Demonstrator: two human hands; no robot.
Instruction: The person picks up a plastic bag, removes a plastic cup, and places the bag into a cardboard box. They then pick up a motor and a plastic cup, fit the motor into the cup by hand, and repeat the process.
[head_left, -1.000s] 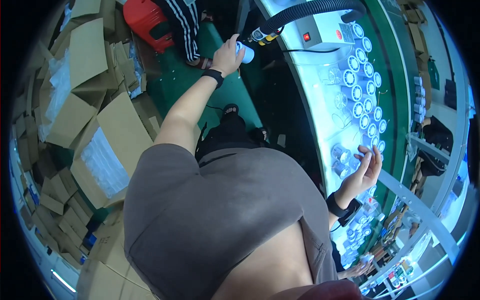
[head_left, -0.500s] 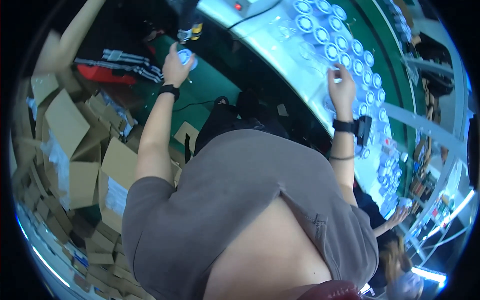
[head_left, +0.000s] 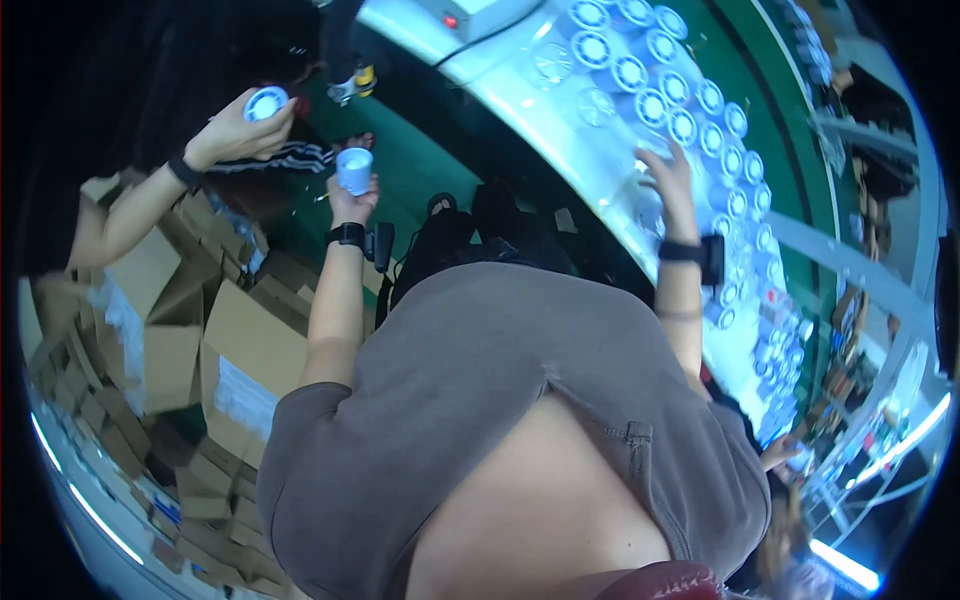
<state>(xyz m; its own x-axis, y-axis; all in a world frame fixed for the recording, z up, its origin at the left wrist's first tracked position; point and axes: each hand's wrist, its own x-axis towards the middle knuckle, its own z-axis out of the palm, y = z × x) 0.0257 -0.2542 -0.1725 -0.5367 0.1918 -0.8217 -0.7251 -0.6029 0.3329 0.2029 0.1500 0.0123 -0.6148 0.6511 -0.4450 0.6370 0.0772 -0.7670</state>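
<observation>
On the left, my left hand (head_left: 352, 205) is closed around a white plastic cup (head_left: 355, 172). The cup's round end faces up, and the fingers wrap its lower side. My right hand (head_left: 672, 190) is over the edge of the white worktable (head_left: 590, 165), its fingers spread and nothing visible between them. Closest to it are a clear plastic cup (head_left: 649, 212), partly behind the hand, and the many pale cups with slotted round tops (head_left: 682, 127).
At left, a co-worker's hand (head_left: 250, 130) holds a pale cup with a slotted round top (head_left: 266, 103). Open cardboard boxes (head_left: 240, 345) fill the left side. A grey box with a red button (head_left: 475, 18) sits at the table's far end. Another person's hand (head_left: 778, 453) shows at lower right.
My left hand has turned and lowered, and its cup now stands with another side showing. My right hand's fingers have spread. The co-worker's hand has come in with a cup.
</observation>
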